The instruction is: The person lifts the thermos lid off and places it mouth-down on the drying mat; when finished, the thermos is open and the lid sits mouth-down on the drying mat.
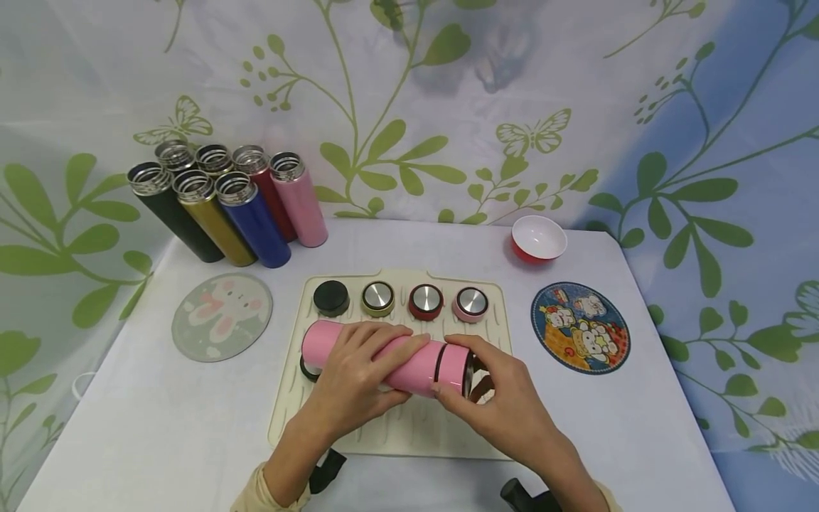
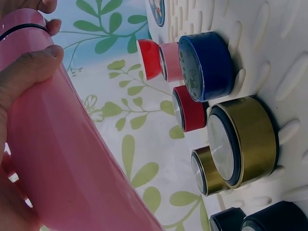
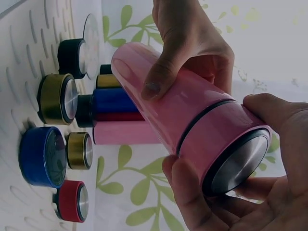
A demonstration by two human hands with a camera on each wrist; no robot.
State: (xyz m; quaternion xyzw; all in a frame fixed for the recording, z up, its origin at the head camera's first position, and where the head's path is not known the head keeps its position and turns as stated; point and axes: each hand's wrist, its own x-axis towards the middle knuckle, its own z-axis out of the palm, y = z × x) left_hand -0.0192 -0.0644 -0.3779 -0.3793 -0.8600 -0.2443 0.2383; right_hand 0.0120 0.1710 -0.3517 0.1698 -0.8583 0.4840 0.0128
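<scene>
A pink thermos bottle (image 1: 416, 370) lies tilted in the air above the cream ridged mat (image 1: 409, 437), its lid end to the right. My left hand (image 1: 361, 370) grips the body, thumb along its side in the left wrist view. The fingers and thumb of my right hand (image 1: 502, 405) pinch the pink lid (image 3: 226, 139), which sits on the bottle with a dark ring at the seam. Several loose lids stand on the mat, among them a blue lid (image 3: 42, 156), a gold lid (image 2: 245, 142) and a red lid (image 1: 425, 301). In the head view the bottle and hands hide some lids.
Several lidless bottles, including a blue bottle (image 1: 259, 224) and another pink bottle (image 1: 303, 210), stand at the back left. A rabbit-patterned round mat (image 1: 222, 318) lies left, a colourful round mat (image 1: 580, 328) right. At the back right is a red-and-white bowl (image 1: 539, 239).
</scene>
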